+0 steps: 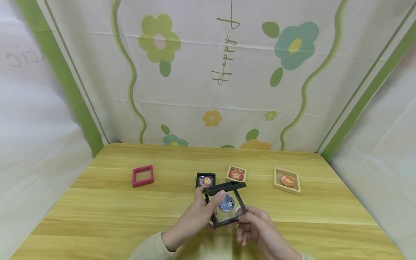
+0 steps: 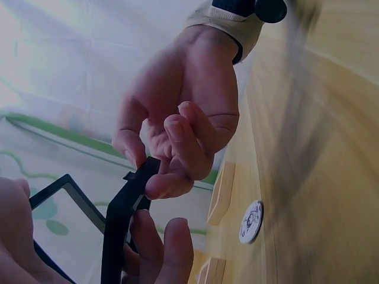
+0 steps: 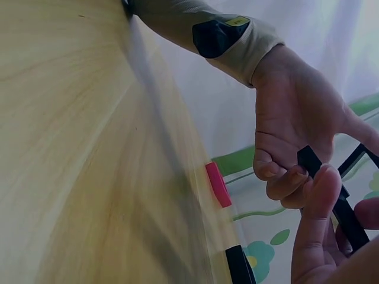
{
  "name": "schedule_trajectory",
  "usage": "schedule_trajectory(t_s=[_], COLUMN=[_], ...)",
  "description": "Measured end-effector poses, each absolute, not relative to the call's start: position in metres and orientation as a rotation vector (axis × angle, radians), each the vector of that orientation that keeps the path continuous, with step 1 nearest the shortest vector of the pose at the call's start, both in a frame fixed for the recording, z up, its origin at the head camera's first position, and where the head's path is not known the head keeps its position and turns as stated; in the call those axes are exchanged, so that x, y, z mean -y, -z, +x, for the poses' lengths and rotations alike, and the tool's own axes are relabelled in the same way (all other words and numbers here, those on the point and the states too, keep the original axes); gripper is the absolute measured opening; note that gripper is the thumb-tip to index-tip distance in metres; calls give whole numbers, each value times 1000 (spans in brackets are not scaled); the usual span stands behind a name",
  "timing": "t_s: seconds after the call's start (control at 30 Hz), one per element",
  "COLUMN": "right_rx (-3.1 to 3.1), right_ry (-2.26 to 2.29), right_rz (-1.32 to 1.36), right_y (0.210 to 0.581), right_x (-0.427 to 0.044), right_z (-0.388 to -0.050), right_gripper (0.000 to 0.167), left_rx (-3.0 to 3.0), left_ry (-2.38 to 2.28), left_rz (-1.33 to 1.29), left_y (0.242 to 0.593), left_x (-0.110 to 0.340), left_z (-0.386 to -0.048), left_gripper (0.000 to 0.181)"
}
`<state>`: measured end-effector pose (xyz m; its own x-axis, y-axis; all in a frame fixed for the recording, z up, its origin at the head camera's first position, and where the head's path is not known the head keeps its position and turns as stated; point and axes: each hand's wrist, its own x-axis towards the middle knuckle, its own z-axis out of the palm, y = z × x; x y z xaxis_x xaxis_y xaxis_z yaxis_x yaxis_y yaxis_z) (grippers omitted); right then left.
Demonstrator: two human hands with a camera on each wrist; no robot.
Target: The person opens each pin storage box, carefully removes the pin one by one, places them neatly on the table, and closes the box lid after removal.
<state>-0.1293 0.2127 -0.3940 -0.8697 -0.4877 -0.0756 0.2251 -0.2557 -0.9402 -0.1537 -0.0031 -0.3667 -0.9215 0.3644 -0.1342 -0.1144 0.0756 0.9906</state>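
Both hands hold a black hinged display case (image 1: pixel 241 202) above the table, its two frame halves spread apart with a clear window in the lower one. My left hand (image 1: pixel 191 220) grips its left side, thumb over the window. At the lower right corner, my right hand (image 1: pixel 260 229) pinches the edge between thumb and fingers. A round blue badge (image 1: pixel 226 203) shows within the window; whether it lies inside or behind it, I cannot tell. Part of another round piece (image 1: pixel 239 211) shows near the right thumb. In the left wrist view, a white printed disc (image 2: pixel 251 222) lies on the table.
Beyond the hands is a small black frame (image 1: pixel 206 174) with a purple badge. A small wooden frame (image 1: pixel 230 168) holds a red badge, and a larger wooden frame (image 1: pixel 296 190) an orange one. A pink frame (image 1: pixel 143 183) lies left. Patterned curtains (image 1: pixel 195 90) enclose the wooden table (image 1: pixel 97 206).
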Motion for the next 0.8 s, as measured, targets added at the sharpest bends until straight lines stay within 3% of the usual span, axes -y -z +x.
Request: schedule_trajectory(t_s=[0.43, 0.8], right_rx=[-1587, -1598], right_ry=[2115, 2106], right_rz=[-222, -290], right_y=[391, 392], right_x=[-211, -210], right_z=[-129, -128], right_gripper=[12, 12], left_rx=[-2113, -2193], left_ry=[-1881, -1829], left_rz=[286, 254], left_y=[366, 365], left_x=[3, 6], left_z=[-154, -156], left_gripper=[90, 93])
